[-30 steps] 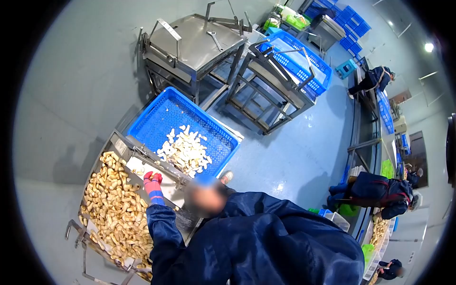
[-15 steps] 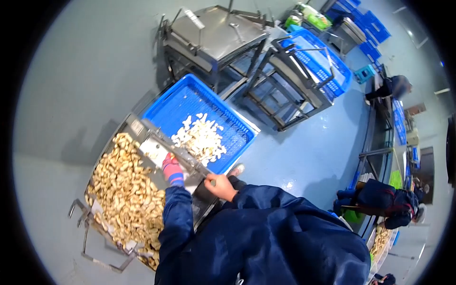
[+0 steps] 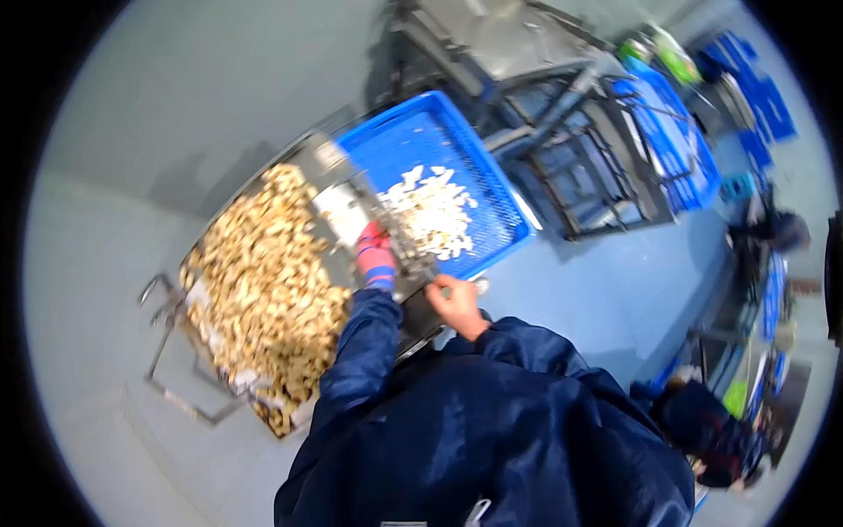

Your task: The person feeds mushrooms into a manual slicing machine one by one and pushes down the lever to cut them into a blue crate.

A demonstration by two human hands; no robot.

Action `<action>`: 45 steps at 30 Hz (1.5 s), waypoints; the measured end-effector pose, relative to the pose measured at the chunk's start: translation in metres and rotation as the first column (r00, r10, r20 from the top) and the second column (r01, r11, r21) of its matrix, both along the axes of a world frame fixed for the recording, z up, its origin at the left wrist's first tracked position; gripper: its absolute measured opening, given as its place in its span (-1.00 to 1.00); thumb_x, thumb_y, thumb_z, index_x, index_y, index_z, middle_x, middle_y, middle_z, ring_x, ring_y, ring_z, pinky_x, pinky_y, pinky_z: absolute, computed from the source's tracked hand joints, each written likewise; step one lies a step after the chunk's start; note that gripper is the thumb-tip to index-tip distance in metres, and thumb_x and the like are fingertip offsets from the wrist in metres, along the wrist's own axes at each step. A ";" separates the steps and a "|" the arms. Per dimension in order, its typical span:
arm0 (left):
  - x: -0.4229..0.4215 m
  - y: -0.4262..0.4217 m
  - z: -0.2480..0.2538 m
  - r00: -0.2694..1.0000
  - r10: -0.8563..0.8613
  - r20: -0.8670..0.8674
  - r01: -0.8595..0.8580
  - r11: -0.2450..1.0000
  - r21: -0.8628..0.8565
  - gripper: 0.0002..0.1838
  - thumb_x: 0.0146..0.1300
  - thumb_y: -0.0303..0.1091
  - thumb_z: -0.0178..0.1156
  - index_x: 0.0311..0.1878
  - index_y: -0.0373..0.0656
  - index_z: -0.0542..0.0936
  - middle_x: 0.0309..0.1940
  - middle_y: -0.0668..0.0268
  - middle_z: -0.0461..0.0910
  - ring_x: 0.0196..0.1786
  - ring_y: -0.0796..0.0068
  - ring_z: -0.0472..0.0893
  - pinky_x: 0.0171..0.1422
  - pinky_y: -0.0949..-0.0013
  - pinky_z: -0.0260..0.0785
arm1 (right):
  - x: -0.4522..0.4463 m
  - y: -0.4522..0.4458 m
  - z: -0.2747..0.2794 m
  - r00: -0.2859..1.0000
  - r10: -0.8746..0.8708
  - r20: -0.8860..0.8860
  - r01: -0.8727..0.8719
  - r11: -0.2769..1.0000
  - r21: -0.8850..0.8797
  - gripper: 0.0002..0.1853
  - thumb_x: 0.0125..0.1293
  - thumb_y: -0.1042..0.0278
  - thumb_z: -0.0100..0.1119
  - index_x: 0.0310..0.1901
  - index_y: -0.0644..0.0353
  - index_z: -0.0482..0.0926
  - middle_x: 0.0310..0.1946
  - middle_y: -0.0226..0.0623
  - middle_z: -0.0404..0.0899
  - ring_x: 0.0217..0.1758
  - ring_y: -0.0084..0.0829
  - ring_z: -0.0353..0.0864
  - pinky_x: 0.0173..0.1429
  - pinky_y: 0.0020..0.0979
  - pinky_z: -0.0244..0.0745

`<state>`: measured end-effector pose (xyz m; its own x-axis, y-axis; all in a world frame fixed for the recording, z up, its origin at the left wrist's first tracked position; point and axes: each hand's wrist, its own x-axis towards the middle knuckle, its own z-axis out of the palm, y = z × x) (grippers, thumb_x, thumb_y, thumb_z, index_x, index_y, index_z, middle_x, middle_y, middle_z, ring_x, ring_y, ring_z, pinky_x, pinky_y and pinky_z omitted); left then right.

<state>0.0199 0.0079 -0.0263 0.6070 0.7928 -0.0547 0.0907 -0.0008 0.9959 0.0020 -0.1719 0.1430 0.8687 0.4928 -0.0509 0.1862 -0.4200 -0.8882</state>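
Note:
My left hand (image 3: pixel 376 252), in a pink glove with blue bands at the wrist, rests at the edge of a white cutting board (image 3: pixel 342 212). Its fingers are curled and blurred; what they hold cannot be made out. Right beside it runs a long metal lever blade (image 3: pixel 391 220), mounted along the board. My bare right hand (image 3: pixel 457 305) is closed around the handle at the blade's near end. On the metal tray to the left lies a heap of knobbly tan pieces (image 3: pixel 263 272). Beyond the blade, pale cut pieces (image 3: pixel 432 211) lie in a blue basket (image 3: pixel 500 198).
A metal-topped stand (image 3: pixel 518 39) and a dark metal frame (image 3: pixel 597 167) stand past the basket. Another blue basket (image 3: pixel 676 132) sits behind them. A bent metal bar (image 3: pixel 167 400) sticks out at lower left. People (image 3: pixel 711 430) work along a line at the right.
The whole view has shifted, so tray, basket and hands sit farther right and higher, with more blur. Both hands stay at the board and the blade handle.

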 end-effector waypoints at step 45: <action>0.000 0.016 -0.008 0.987 -0.124 -0.100 0.109 0.984 -0.142 -0.56 0.04 -0.64 0.08 0.07 -0.28 0.42 -0.12 0.16 0.54 -0.07 0.35 0.52 0.00 0.38 0.40 | -0.018 0.004 -0.056 0.950 0.054 0.308 0.039 0.957 -0.286 -0.77 0.14 0.24 0.07 -0.32 0.25 0.54 -0.46 -0.06 0.53 -0.41 -0.14 0.54 -0.30 -0.25 0.42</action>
